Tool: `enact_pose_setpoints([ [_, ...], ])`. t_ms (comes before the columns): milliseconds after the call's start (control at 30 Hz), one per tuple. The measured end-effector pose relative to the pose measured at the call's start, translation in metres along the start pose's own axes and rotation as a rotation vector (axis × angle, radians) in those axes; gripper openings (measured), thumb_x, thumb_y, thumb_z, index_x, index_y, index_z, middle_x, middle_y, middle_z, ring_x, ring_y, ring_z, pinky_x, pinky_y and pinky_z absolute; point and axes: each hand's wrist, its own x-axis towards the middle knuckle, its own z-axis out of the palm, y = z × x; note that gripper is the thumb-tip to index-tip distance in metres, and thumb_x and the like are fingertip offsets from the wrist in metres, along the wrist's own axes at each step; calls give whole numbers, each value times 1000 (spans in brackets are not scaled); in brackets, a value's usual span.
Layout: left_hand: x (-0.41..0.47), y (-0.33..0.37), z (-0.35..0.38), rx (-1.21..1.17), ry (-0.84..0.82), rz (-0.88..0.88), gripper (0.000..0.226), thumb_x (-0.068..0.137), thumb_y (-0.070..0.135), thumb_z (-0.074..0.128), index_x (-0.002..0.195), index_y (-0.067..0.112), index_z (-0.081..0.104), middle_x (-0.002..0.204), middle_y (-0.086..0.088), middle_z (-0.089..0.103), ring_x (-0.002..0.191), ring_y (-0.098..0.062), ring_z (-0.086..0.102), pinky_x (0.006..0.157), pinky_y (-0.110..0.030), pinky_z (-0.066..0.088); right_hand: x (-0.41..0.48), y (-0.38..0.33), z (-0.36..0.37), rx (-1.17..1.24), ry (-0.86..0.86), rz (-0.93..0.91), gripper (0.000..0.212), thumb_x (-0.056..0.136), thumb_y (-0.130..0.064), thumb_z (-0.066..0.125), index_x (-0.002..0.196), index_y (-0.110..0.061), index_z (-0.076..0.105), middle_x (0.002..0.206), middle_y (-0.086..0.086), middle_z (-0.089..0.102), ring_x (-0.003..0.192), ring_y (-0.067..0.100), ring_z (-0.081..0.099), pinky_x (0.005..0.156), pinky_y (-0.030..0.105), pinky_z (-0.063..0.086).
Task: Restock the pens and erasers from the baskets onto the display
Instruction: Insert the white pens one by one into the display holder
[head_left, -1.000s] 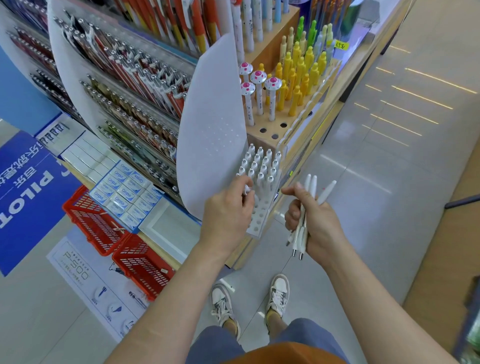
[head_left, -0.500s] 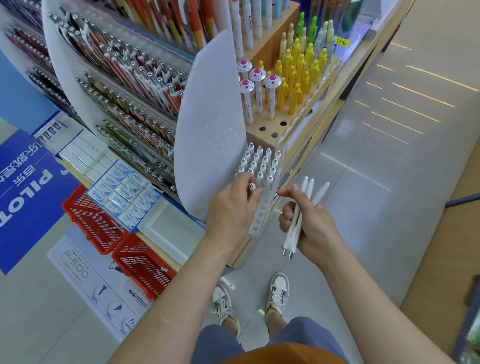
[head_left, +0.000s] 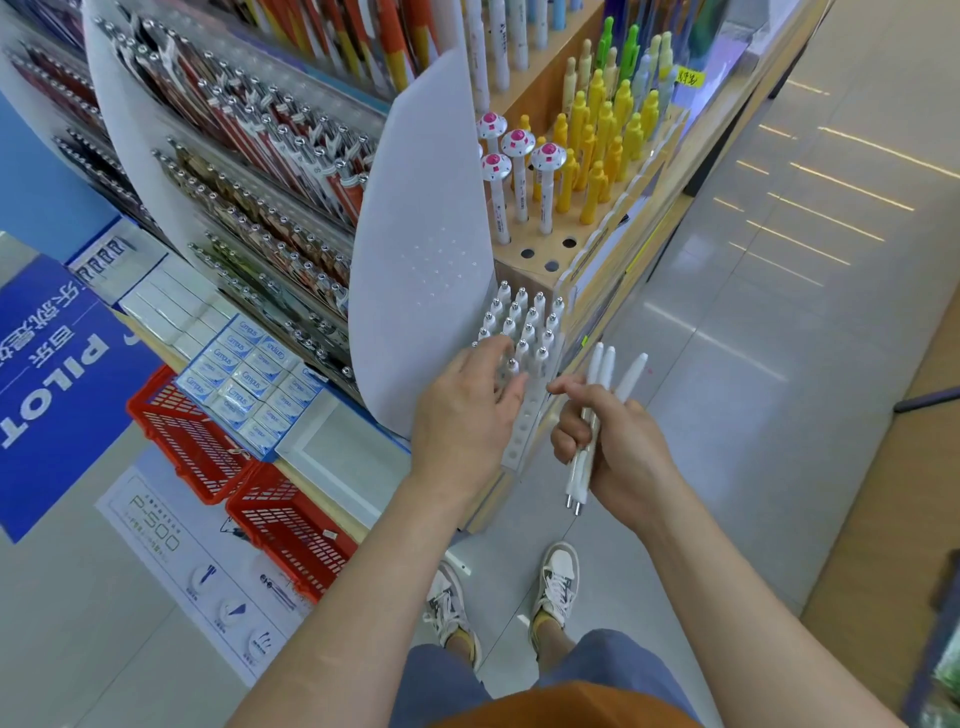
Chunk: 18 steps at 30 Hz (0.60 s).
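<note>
Glossy shop floor (head_left: 779, 312) runs along the right of a tiered display (head_left: 589, 234), and at the display's near corner a white rack (head_left: 522, 431) slopes down toward the person. Its upper rows are filled with racked pens (head_left: 524, 327) standing silver ends up, while its near strip shows open holes. That strip lies between the two hands, just beside both. The right hand (head_left: 623, 452) is curled around a small bundle of white pens (head_left: 597, 405), and the free holes sit just to its left and slightly ahead. The left hand (head_left: 462, 415) is nearer the filled rows. Its fingers (head_left: 506, 364) spread loosely over the front racked pens, touching them, and I see no pen gripped in it. The hands are apart, with the rack's edge between them. The bundle's long axis runs near to far: silver ends point down and back toward the person, rounded white ends up and away toward the display, fanned a little at the top. That nearly matches the lean of the racked pens, so I judge a pen needs only a short carry leftward and a push, white end first, into a hole, with little turning. The right hand looks best placed to feed, or the left to take one across. Red baskets (head_left: 192, 431) and boxed erasers (head_left: 249, 374) lie well apart to the left.
</note>
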Motion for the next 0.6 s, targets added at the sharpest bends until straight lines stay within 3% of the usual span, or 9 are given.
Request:
enact_pose_setpoints([
  [133,-1,22,-14,-305,-97,-157,11,88,34,63,95,30,71,80,7,57,67,-6,52,66,-23,46,-4,-2,4,-85,-95,7,13,93,-2,46,86,-2,57,55,3,30,48,17,33,47,26,35],
  [233,2,30,-18,-409,-267,-247,20,87,42,63,105,35,68,83,7,50,63,-2,47,66,-23,45,-9,-6,6,-169,-239,34,14,98,-9,45,89,-5,55,54,6,33,50,21,36,50,28,38],
  [300,5,30,-23,-444,-314,-289,15,85,44,65,95,33,70,82,2,52,64,-5,48,65,-24,44,-13,-8,5,-247,-339,36,25,99,-12,46,79,-6,59,55,7,35,52,21,39,53,30,39],
  [367,7,33,-31,-612,-339,-392,14,84,37,69,85,24,72,75,-4,56,62,-12,54,64,-30,48,-15,-11,4,-321,-427,37,21,96,-23,51,83,-11,63,57,8,42,54,23,48,59,33,41],
  [433,8,36,-39,-798,-284,-483,12,87,26,68,83,14,70,67,-2,59,58,-15,59,59,-26,48,-17,-15,1,-340,-497,79,25,94,-31,52,97,-11,65,64,11,51,59,27,57,61,34,46],
  [500,12,38,-48,-873,-135,-479,10,89,20,65,83,12,68,56,6,53,49,-10,52,50,-19,42,-18,-17,-2,-349,-504,111,31,97,-33,50,110,-9,64,70,13,55,60,28,59,55,30,48],
  [600,16,38,-65,-946,14,-416,6,87,15,66,81,15,67,56,4,58,50,-11,53,50,-22,47,-17,-16,-7,-265,-371,70,35,89,-29,55,105,1,63,66,10,53,44,17,47,39,21,31],
])
